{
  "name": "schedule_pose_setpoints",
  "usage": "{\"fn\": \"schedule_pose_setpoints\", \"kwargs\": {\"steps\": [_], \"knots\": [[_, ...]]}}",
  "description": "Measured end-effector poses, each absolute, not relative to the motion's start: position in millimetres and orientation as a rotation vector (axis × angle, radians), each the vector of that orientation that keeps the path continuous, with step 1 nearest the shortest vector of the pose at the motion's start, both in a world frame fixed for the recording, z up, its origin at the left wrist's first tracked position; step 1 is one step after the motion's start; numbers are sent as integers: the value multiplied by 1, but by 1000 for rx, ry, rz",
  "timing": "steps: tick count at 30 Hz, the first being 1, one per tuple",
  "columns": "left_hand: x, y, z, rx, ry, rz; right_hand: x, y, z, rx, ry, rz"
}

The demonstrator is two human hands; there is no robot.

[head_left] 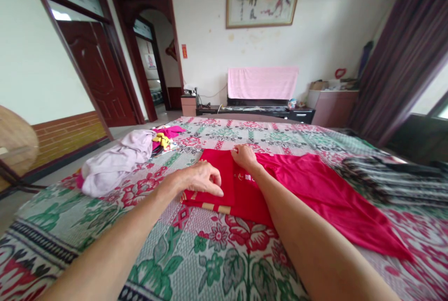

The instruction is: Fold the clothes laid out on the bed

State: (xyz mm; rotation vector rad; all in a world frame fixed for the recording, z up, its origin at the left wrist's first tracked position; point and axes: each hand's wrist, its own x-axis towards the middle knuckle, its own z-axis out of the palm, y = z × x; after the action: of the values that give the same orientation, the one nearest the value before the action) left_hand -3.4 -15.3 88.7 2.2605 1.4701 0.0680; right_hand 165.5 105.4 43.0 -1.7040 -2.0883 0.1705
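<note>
A red garment with some gold print lies across the bed in front of me. Its left part is folded over into a flat panel, and its right part stretches out loosely. My left hand is over the folded panel, thumb and fingers apart and holding nothing; whether its fingertips touch the cloth is hard to see. At the panel's far edge, my right hand has its fingers closed on the red cloth. A small white label shows beside the right wrist.
A patterned bedcover lies under everything. To the left is a heap with a pale lilac garment and a yellow piece. On the right sits a folded black-and-white striped textile. A low black cabinet stands beyond the bed.
</note>
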Motion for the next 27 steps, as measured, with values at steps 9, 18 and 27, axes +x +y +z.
{"fn": "schedule_pose_setpoints", "kwargs": {"steps": [9, 18, 27], "knots": [[15, -22, 83, 2357, 1348, -31, 162, 100, 42, -1703, -2095, 147], [11, -21, 87, 2216, 1329, 15, 154, 112, 41, -1590, -1831, 277], [12, -21, 85, 2208, 1363, -22, 155, 126, 25, -1427, -1596, 652]]}}
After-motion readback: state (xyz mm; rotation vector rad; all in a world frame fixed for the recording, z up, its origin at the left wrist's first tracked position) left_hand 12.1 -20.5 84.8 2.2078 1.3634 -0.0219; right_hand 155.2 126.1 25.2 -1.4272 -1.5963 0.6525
